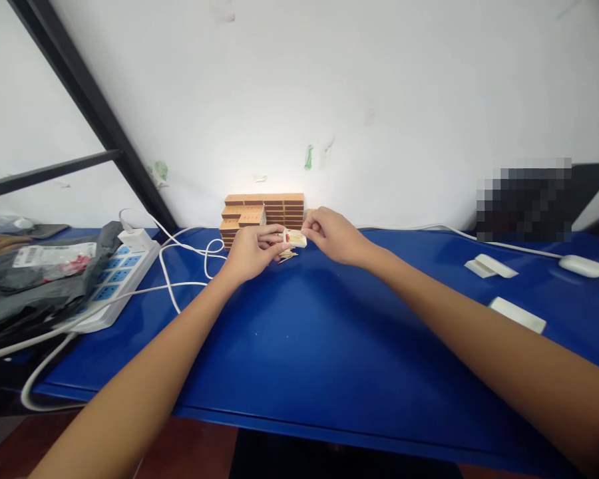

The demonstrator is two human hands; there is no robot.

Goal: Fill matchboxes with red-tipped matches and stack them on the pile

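Observation:
My left hand (252, 251) grips a small white matchbox tray (300, 244) between thumb and fingers. Several matches (294, 236) with red heads lie in this tray. At the tray's right end, my right hand (337, 234) is closed in a pinch; whatever its fingertips hold is too small to make out. Loose matchsticks (288, 255) lie on the blue table just below the tray. Behind my left hand, orange-and-brown matchboxes (284, 207) are stacked in rows against the wall, partly covered by that hand.
A white power strip (114, 283) with a charger and white cables (167, 276) occupies the left of the blue table (299, 359), beside grey plastic bags (34, 273). White boxes (516, 314), a white adapter (582, 266) and a dark, partly pixelated object (586, 199) are on the right.

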